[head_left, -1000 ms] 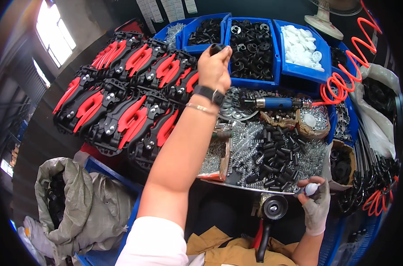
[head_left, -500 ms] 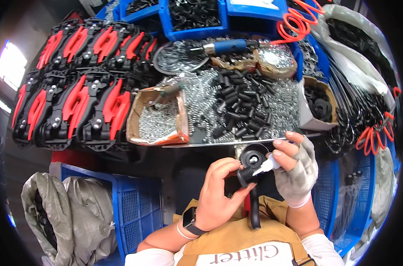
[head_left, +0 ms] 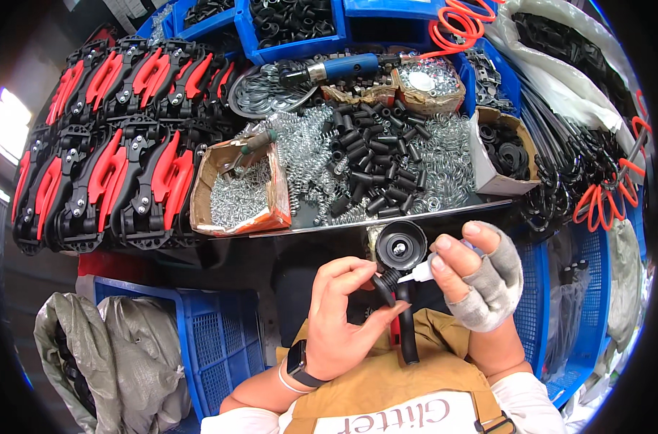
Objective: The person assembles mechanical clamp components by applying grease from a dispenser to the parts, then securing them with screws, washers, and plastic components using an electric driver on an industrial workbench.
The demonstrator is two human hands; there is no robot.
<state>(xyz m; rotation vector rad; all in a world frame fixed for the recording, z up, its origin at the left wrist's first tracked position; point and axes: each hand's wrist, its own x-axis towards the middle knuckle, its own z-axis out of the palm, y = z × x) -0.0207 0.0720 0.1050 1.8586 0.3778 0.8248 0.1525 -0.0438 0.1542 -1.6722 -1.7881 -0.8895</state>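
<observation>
Down around six o'clock, the left hand [head_left: 343, 318] has a black threaded part [head_left: 390, 280] pinched between thumb [head_left: 385, 315] and fingers [head_left: 351, 270], and at four the gloved right hand [head_left: 486, 278] is gripping a small white bottle [head_left: 423, 270], nozzle [head_left: 411, 275] at the threads (can't tell if it's touching). Further off, black sleeves [head_left: 372, 179] are piled at one o'clock and a blue tool [head_left: 351, 66] lies at twelve.

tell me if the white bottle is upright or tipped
Tipped: the white bottle lies slanted in the right hand, nozzle toward the ribbed black part.
</observation>
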